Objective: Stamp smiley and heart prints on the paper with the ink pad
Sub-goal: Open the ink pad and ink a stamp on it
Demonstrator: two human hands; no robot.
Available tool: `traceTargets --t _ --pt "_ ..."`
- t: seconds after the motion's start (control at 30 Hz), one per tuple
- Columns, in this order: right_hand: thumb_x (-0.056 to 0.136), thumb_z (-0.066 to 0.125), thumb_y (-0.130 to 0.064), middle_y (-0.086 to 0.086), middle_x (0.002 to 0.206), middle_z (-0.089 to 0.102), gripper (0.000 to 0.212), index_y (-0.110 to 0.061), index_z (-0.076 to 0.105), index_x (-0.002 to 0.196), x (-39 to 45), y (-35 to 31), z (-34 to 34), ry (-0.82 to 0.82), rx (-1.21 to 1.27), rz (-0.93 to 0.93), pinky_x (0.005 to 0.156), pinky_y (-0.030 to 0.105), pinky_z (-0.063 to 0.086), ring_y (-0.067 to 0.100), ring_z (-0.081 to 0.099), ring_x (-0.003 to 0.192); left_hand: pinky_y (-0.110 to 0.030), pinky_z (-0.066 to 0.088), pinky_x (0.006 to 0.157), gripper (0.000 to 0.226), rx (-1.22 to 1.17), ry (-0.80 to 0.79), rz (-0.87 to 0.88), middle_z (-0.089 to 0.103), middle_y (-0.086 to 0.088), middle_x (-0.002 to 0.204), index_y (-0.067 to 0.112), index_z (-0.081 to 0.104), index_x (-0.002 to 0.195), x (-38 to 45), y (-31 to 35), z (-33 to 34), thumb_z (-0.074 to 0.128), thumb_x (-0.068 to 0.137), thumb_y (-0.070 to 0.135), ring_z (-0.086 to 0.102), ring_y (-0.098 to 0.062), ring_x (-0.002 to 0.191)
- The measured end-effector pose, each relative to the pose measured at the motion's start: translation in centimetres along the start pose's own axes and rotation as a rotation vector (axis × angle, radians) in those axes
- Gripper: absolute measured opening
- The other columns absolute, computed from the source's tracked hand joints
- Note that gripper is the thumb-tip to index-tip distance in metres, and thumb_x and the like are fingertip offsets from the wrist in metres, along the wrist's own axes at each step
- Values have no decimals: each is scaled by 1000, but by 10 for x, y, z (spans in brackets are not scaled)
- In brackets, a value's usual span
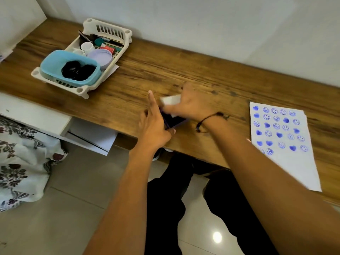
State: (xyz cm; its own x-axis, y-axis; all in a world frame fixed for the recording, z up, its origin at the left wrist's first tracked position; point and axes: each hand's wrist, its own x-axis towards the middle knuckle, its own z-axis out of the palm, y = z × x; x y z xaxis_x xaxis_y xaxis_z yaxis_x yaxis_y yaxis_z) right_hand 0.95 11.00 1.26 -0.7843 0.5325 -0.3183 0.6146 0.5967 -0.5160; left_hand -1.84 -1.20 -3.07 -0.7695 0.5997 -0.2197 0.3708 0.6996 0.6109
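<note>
A dark ink pad (174,120) lies near the front edge of the wooden table (184,70). My left hand (156,124) steadies its left side, fingers straight and thumb against its near corner. My right hand (191,103) hovers over the pad and holds a white blurred piece (171,99), maybe a lid or a stamp; I cannot tell which. A white paper (294,162) lies at the right, its upper half covered with several blue smiley and heart prints (279,128).
A cream plastic basket (117,30) stands at the back left, holding a light blue tub (55,61) with black things in it, and small jars. A floral cloth (22,159) and white drawers (55,122) are at the left. My dark-clad legs are under the table.
</note>
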Motion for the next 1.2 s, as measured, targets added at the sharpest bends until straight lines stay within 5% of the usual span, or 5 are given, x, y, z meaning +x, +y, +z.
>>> traceTargets --t 0.17,0.53,0.7,0.9,1.2 --pt "79 60 -31 4 93 53 18 -26 59 96 33 30 -75 -384 753 169 72 32 49 19 53 84 -46 18 112 121 -23 -21 -15 26 -10 151 19 -19 145 -1 4 -2 74 70 30 17 -34 137" --pt "88 53 -14 8 139 42 46 -14 40 132 49 91 -85 -185 865 427 93 35 45 25 48 119 -49 16 117 100 -78 1 35 14 -5 156 22 -1 148 -7 36 -7 68 76 25 4 -27 144" --pt "84 59 -31 13 91 58 31 -7 61 102 13 90 -81 174 120 147 65 31 44 26 54 83 -39 26 110 76 -110 52 28 28 -6 149 20 20 145 -12 43 -5 61 81 16 17 -25 138" --pt "85 57 -39 12 101 65 32 -14 64 102 -34 72 -44 -60 -411 -42 69 29 40 28 57 96 -34 51 84 32 -405 73 -65 63 -7 94 14 61 114 -9 49 3 52 85 4 60 -19 91" --pt "87 54 -11 6 57 58 20 -19 59 70 -46 48 -25 4 612 33 40 21 36 10 47 42 -17 56 61 16 -1183 -132 -359 64 -12 81 -8 62 95 -12 52 -4 58 86 5 62 -16 65"
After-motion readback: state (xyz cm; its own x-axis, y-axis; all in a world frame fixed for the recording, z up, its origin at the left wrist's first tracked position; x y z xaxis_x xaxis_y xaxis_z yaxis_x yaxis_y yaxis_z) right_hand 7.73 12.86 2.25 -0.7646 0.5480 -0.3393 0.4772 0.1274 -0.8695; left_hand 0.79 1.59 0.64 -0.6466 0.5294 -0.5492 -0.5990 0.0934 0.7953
